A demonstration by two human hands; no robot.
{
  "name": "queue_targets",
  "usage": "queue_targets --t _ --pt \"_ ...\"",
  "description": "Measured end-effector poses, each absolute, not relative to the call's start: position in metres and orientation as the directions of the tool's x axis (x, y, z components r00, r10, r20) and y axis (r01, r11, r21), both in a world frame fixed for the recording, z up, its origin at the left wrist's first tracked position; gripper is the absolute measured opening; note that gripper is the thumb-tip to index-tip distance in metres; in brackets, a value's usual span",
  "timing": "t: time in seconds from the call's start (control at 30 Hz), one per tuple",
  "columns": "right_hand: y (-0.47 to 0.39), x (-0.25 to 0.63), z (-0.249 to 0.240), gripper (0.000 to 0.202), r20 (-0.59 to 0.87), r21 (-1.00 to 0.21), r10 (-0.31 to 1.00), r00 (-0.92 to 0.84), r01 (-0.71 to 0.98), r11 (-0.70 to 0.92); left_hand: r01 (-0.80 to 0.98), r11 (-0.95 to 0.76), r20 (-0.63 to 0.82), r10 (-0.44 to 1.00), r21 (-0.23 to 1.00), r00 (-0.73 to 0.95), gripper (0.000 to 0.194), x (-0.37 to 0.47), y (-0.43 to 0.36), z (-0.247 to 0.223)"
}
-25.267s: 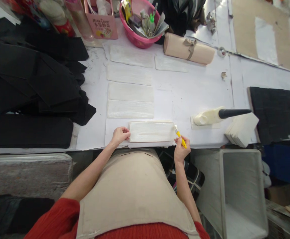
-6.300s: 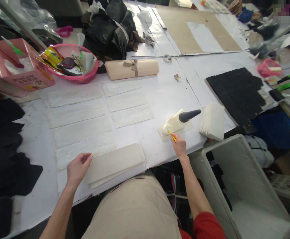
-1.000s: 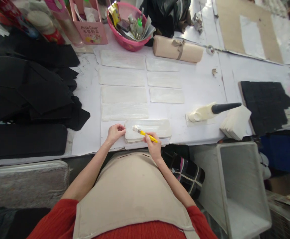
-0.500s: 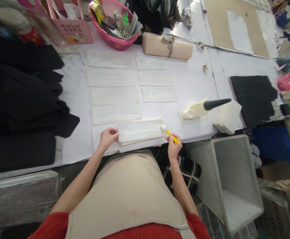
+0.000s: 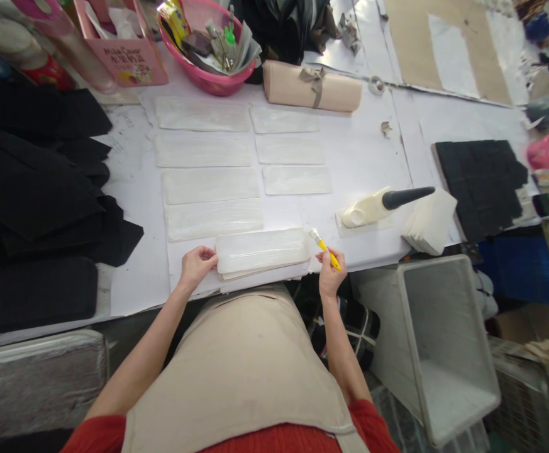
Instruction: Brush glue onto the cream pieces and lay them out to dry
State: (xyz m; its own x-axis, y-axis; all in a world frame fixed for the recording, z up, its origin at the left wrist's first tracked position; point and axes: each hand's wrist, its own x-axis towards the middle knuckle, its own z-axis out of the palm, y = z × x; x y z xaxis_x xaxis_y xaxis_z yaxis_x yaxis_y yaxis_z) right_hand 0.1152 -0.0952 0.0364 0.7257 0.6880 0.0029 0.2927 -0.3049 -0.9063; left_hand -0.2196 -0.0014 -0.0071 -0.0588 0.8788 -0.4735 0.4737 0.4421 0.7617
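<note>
A glossy white strip (image 5: 262, 250) tops a small stack at the table's front edge. My left hand (image 5: 197, 267) pinches the left end of that strip between thumb and fingers. Just off its right end, my right hand (image 5: 331, 272) is closed around a yellow-handled brush (image 5: 328, 251), whose white-coated bristles point up and left. Several coated white strips (image 5: 212, 185) lie in two columns behind the stack. To the right, a cream-coated bottle (image 5: 368, 207) with a long black nozzle lies on a small pad.
Black pieces (image 5: 33, 189) are heaped on the left. At the back stand a pink basin (image 5: 208, 78) of tools and a rolled beige cloth (image 5: 283, 85). White pieces (image 5: 429, 220) and a black stack (image 5: 479, 189) lie right, above a grey bin (image 5: 409, 340).
The brush has come off the strip's right end and moved slightly right with my right hand. My left hand still pinches the left end. The whole view has shifted a little.
</note>
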Motion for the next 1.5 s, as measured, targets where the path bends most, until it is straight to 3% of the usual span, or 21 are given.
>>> queue_targets --t 0.2,0.33,0.4,0.63,0.87,0.97,1.13,1.33,1.4,1.5 --pt "-0.088 0.086 0.024 0.031 -0.014 -0.933 0.811 0.584 0.284 -0.221 0.472 0.439 -0.469 0.881 0.764 -0.060 0.024 -0.221 -0.002 -0.011" --pt "-0.092 0.116 0.022 0.029 0.066 -0.893 0.652 0.755 0.337 -0.299 0.465 0.451 -0.475 0.877 0.762 -0.072 0.025 -0.221 -0.003 -0.010" --pt "-0.103 0.125 0.031 0.028 0.101 -0.873 0.636 0.765 0.375 -0.313 0.480 0.443 -0.467 0.881 0.757 -0.075 0.025 -0.221 -0.004 -0.010" --pt "-0.136 0.053 0.056 0.016 -0.102 -0.934 0.921 0.377 0.281 -0.219 0.553 0.386 -0.430 0.901 0.738 -0.055 0.025 -0.223 -0.003 -0.012" --pt "-0.121 0.012 0.040 0.019 -0.212 -0.962 0.954 0.210 0.128 -0.242 0.580 0.361 -0.426 0.904 0.730 -0.027 0.026 -0.225 0.000 -0.009" --pt "-0.121 0.014 0.036 0.020 -0.236 -0.955 0.936 0.262 0.115 -0.273 0.602 0.352 -0.431 0.902 0.717 -0.014 0.027 -0.224 0.001 -0.006" --pt "-0.137 0.059 0.033 0.026 -0.203 -0.934 0.800 0.565 0.134 -0.332 0.627 0.346 -0.430 0.903 0.698 -0.018 0.027 -0.222 0.002 -0.004" --pt "-0.154 0.126 0.048 0.032 -0.021 -0.885 0.604 0.797 0.266 -0.382 0.601 0.370 -0.441 0.897 0.708 -0.032 0.026 -0.224 0.001 -0.008" --pt "-0.153 0.123 0.054 0.030 0.018 -0.893 0.607 0.794 0.285 -0.348 0.580 0.377 -0.447 0.894 0.722 -0.025 0.027 -0.225 0.000 -0.008" --pt "-0.143 0.098 0.054 0.026 -0.023 -0.918 0.722 0.692 0.272 -0.289 0.572 0.381 -0.446 0.895 0.726 -0.029 0.029 -0.226 0.000 -0.005"
